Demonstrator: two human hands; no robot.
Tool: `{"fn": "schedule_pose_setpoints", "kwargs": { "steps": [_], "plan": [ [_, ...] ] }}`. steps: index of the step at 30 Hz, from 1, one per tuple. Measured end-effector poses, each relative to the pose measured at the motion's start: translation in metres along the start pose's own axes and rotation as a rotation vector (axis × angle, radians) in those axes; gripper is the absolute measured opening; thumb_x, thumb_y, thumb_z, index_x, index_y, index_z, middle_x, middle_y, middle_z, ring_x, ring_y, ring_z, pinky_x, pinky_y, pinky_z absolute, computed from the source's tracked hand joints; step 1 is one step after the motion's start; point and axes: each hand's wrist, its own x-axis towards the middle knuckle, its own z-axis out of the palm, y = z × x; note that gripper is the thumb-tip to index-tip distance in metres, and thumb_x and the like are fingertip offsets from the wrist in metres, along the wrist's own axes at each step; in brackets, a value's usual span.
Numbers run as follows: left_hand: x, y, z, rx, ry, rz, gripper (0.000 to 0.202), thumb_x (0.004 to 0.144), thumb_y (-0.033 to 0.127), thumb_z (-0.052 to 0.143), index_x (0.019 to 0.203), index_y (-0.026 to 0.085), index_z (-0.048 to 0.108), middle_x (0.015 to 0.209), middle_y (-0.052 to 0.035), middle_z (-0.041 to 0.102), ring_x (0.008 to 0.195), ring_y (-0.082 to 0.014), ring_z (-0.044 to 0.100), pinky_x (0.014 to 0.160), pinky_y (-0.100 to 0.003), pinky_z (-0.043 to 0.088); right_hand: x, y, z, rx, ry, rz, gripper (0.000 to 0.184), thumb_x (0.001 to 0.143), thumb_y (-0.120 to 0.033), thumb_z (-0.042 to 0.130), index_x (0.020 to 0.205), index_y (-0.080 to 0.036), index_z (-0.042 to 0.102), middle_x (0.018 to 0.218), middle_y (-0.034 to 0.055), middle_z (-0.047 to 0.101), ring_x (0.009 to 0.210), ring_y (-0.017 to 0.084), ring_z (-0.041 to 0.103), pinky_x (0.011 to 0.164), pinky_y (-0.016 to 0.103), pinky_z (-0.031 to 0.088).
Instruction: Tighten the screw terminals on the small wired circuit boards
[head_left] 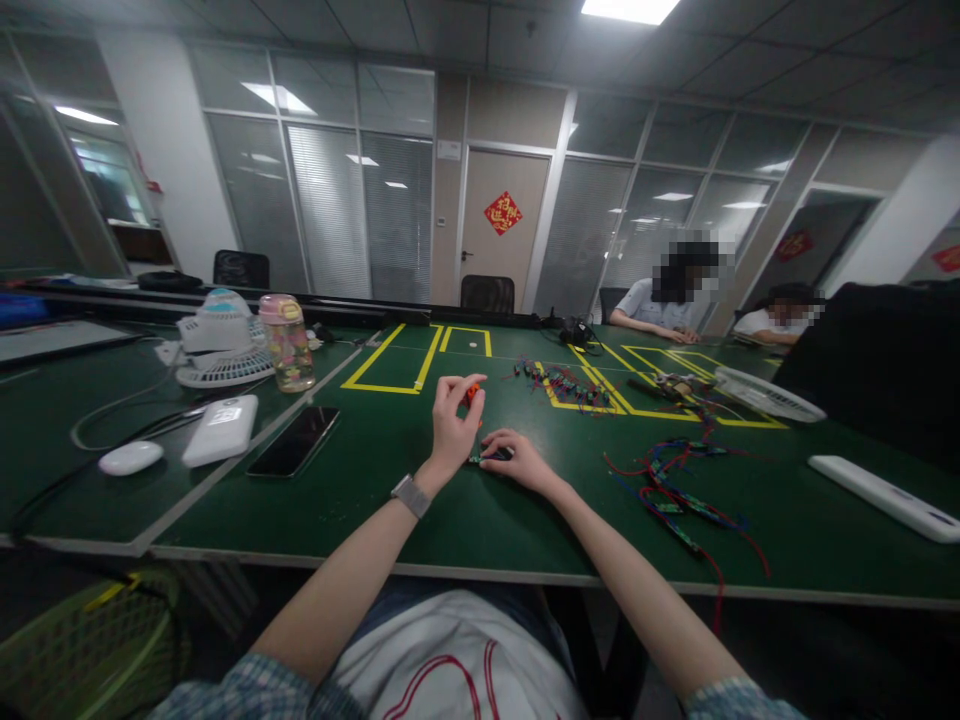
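Note:
My left hand (pixel 452 418) is raised a little above the green table (pixel 375 500), its fingertips pinched on a small orange part (pixel 472 391). A watch sits on that wrist. My right hand (pixel 514 457) rests on the table just to the right, fingers curled over a small dark component (pixel 487 456) with coloured bits at its left end. Both hands are near the middle of the table, close together.
A black phone (pixel 294 440), white power bank (pixel 222 429) and white mouse (pixel 130 457) lie left. A white fan (pixel 221 340) and pink bottle (pixel 286 342) stand behind. Red-blue wired parts (pixel 679 495) spread right. A white bar (pixel 885 495) lies far right. Two people sit at the back right.

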Motion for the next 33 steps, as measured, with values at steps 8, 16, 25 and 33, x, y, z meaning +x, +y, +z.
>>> {"fn": "schedule_pose_setpoints", "kwargs": {
  "steps": [8, 16, 25, 33],
  "plan": [
    [0.0006, 0.0006, -0.0014, -0.022, -0.029, -0.015, 0.031, 0.097, 0.022, 0.038, 0.122, 0.022, 0.057, 0.103, -0.0056, 0.058, 0.091, -0.0156, 0.056, 0.079, -0.027, 0.047, -0.0001, -0.0015, -0.0002, 0.001, 0.012, 0.005, 0.008, 0.068, -0.025, 0.076, 0.075, -0.021, 0.074, 0.102, 0.0077, 0.068, 0.101, 0.023, 0.062, 0.099, 0.044, 0.039],
    [0.0008, -0.0023, 0.0014, 0.026, -0.005, 0.011, 0.024, 0.092, 0.023, 0.05, 0.115, 0.023, 0.058, 0.094, -0.004, 0.052, 0.083, -0.0151, 0.051, 0.079, -0.029, 0.046, -0.0004, -0.0027, -0.0006, 0.005, 0.009, 0.005, 0.008, 0.068, -0.025, 0.075, 0.075, -0.021, 0.074, 0.103, 0.0081, 0.068, 0.102, 0.023, 0.062, 0.099, 0.044, 0.038],
    [-0.0004, 0.0013, -0.002, -0.035, -0.064, -0.003, 0.033, 0.097, 0.021, 0.035, 0.124, 0.022, 0.055, 0.099, -0.0049, 0.054, 0.088, -0.0151, 0.054, 0.08, -0.028, 0.045, -0.0005, -0.0039, -0.0011, 0.0, 0.003, 0.01, 0.009, 0.068, -0.025, 0.075, 0.076, -0.02, 0.075, 0.104, 0.0083, 0.068, 0.102, 0.023, 0.061, 0.099, 0.043, 0.039],
    [-0.0004, 0.0007, -0.0008, 0.02, -0.034, 0.01, 0.026, 0.094, 0.025, 0.045, 0.115, 0.023, 0.061, 0.098, -0.0049, 0.053, 0.089, -0.0159, 0.055, 0.083, -0.03, 0.046, 0.0002, -0.0019, -0.0006, 0.007, 0.002, 0.008, 0.009, 0.068, -0.026, 0.075, 0.076, -0.021, 0.075, 0.103, 0.0078, 0.068, 0.101, 0.023, 0.062, 0.099, 0.044, 0.039]
  ]
}}
